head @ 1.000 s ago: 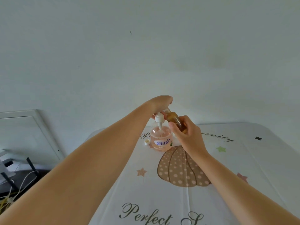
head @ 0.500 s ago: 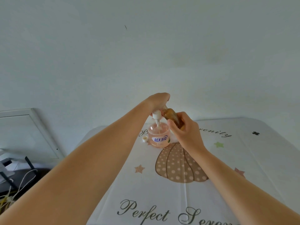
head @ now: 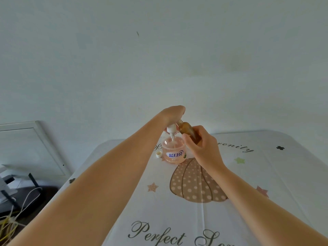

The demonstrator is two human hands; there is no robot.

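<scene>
Far left, off the table: a white framed panel (head: pixel 26 148) stands against the wall, with a black stand (head: pixel 33 181) and loose cords (head: pixel 10 222) below it. The table (head: pixel 275 174) carries a printed cloth with a dotted pumpkin print (head: pixel 193 183) near its middle.

Small white cap (head: pixel 158 154): lies on the cloth just left of the pink soap bottle (head: pixel 174 153), apart from both hands.

Pink soap bottle: upright on the cloth at the far edge of the pumpkin print, blue label facing the camera. Its white pump head (head: pixel 171 129) stands above the neck on a thin stem.

Left hand (head: pixel 173 114): arched over the pump head from above, fingers curled down round it (fingertips mostly hidden under the knuckles). The grip is closed on the pump head and touches nothing else.

Amber bottle (head: pixel 188 131): held off the table, tilted, mouth up and to the left, just beside the pump head and under the left hand. Whether mouth and nozzle touch cannot be told.

Right hand (head: pixel 204 148): wrapped round the amber bottle's lower half, thumb on the near side, fingers curled behind. The hold is closed and firm.
</scene>
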